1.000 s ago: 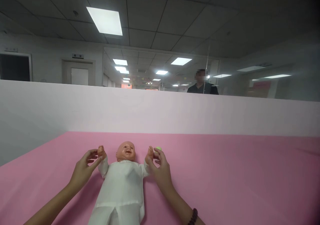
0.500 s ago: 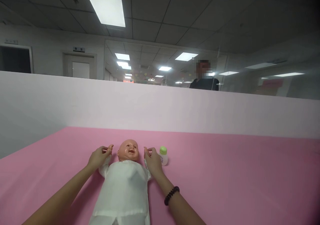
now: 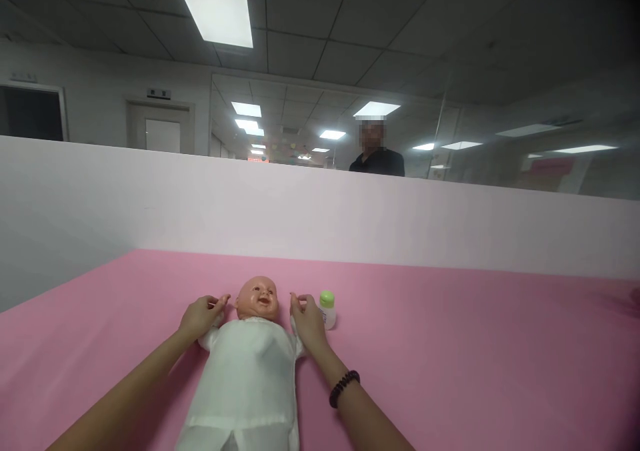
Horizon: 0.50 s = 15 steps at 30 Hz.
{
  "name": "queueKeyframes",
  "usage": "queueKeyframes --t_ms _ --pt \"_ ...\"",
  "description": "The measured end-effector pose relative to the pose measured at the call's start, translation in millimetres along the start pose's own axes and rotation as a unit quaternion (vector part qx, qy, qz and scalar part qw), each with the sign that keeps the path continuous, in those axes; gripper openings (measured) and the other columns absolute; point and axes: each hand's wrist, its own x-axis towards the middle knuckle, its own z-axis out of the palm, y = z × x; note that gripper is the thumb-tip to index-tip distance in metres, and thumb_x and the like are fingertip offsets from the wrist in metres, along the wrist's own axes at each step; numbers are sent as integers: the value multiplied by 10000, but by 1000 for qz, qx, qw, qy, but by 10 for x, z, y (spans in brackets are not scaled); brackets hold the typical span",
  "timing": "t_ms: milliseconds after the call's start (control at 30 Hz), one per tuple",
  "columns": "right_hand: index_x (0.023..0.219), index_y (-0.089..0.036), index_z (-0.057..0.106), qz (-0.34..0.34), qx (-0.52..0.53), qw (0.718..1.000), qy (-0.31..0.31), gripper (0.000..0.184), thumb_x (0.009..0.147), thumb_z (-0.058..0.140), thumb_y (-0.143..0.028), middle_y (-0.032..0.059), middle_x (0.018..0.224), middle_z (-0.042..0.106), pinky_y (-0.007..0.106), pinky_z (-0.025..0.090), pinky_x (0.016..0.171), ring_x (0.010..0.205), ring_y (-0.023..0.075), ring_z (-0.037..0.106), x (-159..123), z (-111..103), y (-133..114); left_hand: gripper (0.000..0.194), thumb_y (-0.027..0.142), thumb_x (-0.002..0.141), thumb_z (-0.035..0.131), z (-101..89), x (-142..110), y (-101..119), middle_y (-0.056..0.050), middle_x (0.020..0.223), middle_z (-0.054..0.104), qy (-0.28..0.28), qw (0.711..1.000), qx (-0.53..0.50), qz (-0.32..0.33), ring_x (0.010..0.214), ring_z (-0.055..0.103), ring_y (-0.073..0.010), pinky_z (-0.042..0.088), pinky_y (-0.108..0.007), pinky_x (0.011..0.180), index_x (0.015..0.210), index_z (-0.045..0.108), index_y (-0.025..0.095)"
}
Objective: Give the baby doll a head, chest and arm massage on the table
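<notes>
- Nearest, both bare forearms reach in from the bottom edge, a dark coiled bracelet [image 3: 344, 389] round the right wrist.
- Between them the doll [image 3: 250, 377], in white clothing, lies on its back on the pink surface [image 3: 450, 364], its legs running toward the wearer and cut off by the lower edge.
- The left hand [image 3: 201, 317] grasps the doll's hand on that side, thumb and fingers closed about it, a small tip of it poking out above.
- The right hand [image 3: 309, 323] grips the doll's other hand the same way — both doll arms are bent up beside its head.
- The doll's bald head [image 3: 257, 299] rests between the two hands, apart from each.
- Just beside the right hand, on its outer side, a small bottle [image 3: 328, 314] with a green cap stands upright, partly hidden — whether they touch, I cannot tell.
- Past the surface rises a white panel [image 3: 320, 217].
- Beyond that, a person [image 3: 380, 162] in dark clothing shows from the chest up, under lit ceiling panels [image 3: 217, 12].
</notes>
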Motion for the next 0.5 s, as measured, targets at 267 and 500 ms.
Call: queueKeyframes --t_ms 267,500 --pt "1251 -170 525 -97 101 990 10 581 788 630 -505 112 1080 691 363 541 827 962 233 666 -422 -635 -181 606 644 782 611 -558 -612 4 -63 1168 691 91 981 -119 126 1054 663 -242 553 -350 892 1229 563 238" --pt "1269 -211 556 -176 -29 982 -53 490 820 633 -392 95 1173 665 383 514 924 1042 237 638 -987 -1097 -149 356 476 830 605 -781 -1213 -217 -55 1095 683 66 964 25 257 1002 658 -240 546 -357 877 1105 582 251"
